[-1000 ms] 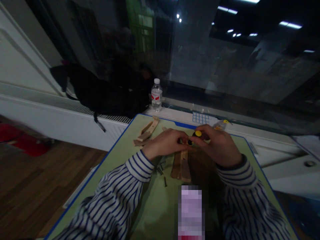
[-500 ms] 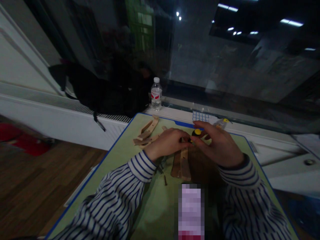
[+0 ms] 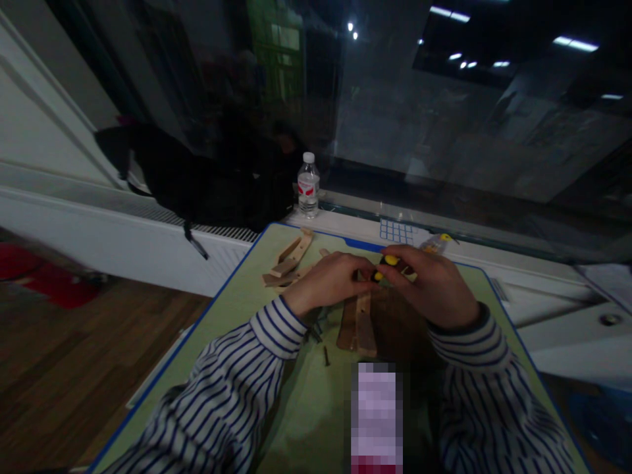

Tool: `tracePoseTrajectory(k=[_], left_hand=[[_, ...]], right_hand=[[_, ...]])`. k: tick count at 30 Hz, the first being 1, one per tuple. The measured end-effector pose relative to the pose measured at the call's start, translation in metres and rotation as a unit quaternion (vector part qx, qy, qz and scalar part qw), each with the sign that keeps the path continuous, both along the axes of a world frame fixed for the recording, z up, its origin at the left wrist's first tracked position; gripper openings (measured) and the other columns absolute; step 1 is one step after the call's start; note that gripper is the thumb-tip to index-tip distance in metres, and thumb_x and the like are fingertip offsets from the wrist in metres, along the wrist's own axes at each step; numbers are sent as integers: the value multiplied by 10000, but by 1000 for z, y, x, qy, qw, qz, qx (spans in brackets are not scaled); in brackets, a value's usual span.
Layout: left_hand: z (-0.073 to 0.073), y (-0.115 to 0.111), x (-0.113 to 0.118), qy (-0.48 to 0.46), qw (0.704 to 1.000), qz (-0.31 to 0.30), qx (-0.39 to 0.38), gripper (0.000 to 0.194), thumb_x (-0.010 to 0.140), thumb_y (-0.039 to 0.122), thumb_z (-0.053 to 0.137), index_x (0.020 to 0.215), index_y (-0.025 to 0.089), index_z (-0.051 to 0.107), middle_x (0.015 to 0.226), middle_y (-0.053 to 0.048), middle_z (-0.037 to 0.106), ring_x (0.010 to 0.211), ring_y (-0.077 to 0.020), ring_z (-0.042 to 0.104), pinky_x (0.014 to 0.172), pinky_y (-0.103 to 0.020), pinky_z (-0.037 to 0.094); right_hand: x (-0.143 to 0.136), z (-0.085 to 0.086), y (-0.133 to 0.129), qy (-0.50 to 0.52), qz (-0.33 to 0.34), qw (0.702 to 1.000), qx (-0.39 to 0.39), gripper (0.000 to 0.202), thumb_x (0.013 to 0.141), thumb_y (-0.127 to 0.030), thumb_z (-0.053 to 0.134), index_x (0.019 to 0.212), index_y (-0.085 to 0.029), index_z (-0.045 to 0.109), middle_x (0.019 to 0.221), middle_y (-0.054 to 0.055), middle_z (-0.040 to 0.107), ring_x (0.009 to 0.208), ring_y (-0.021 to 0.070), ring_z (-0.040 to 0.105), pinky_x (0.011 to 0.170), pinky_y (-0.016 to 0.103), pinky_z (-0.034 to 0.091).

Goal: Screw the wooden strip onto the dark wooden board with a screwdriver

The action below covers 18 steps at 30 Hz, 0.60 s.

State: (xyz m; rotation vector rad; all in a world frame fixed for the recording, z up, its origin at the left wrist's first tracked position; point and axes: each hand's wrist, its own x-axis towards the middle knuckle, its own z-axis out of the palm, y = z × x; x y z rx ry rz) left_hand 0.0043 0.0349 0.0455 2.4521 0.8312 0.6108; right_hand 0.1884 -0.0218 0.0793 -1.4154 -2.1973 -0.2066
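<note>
My right hand (image 3: 434, 283) is closed around the black and yellow handle of a short screwdriver (image 3: 392, 260). Its tip is hidden near the fingers of my left hand (image 3: 336, 276), which are pinched together just above a wooden strip (image 3: 364, 329). Whatever those left fingers hold is too small and dark to make out. The strip, with small holes along it, lies on a dark brown wooden board (image 3: 348, 326). Beside the board, a screw (image 3: 326, 356) lies on the green table (image 3: 296, 401), and more metal pieces (image 3: 318, 326) lie close to my left wrist.
Several pale wooden pieces (image 3: 291, 260) lie at the table's far left. On the sill behind stand a water bottle (image 3: 309, 187) and a black bag (image 3: 197, 178). A clear plastic bag with a yellow top (image 3: 437, 243) is beyond my right hand. A blurred-out rectangle (image 3: 376, 418) covers the near middle.
My right fingers have closed in more on the screwdriver handle, which has turned and tilted slightly. My left hand has barely moved.
</note>
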Motion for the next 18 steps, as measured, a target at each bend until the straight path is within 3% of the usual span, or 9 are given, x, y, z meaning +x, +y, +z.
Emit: tracePoseTrajectory(k=[11, 18], left_hand=[[-4, 3, -1, 7, 1000, -16, -6, 230, 897, 307, 549, 1035, 193, 693, 910, -52, 725, 796, -167, 647, 695, -260, 433], [-2, 5, -3, 9, 998, -54, 12, 200, 911, 262, 528, 982, 178, 694, 931, -64, 723, 835, -170, 648, 731, -268, 431]], right_hand=[[0, -1, 0, 0, -16, 1000, 14, 315, 867, -412, 571, 1037, -157, 640, 855, 77, 735, 715, 220, 693, 648, 351, 531], [2, -1, -2, 22, 48, 998, -15, 390, 863, -289, 552, 1227, -148, 557, 1067, 105, 707, 813, 193, 688, 705, 336, 559]])
